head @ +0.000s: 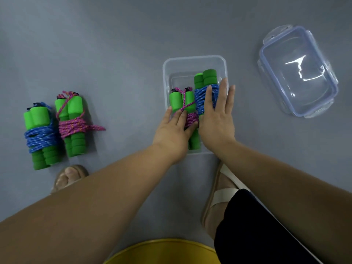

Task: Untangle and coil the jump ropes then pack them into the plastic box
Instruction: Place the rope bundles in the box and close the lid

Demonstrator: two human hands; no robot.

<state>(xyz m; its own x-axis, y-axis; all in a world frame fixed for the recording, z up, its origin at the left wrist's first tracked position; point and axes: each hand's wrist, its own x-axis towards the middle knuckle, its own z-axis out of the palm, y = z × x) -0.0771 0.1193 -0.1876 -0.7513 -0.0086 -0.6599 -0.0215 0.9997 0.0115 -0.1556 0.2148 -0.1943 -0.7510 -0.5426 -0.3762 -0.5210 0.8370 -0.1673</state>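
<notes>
With my left hand (171, 134) flat on the pink rope (191, 119) and my right hand (217, 121) flat on the blue rope (204, 96), fingers straight and gripping nothing, I press both bundles level, side by side, into the box (194, 58), leaving room for the floor ropes (74, 127).

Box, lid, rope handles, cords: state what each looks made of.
Box: clear, glossy rigid plastic; floor shows through.
Lid: same clear plastic, bluish rim, bright glare.
Handles: matte green foam, probably; ribbed, no shine.
Cords: braided fibre, likely nylon or cotton; speckled weave visible.
</notes>
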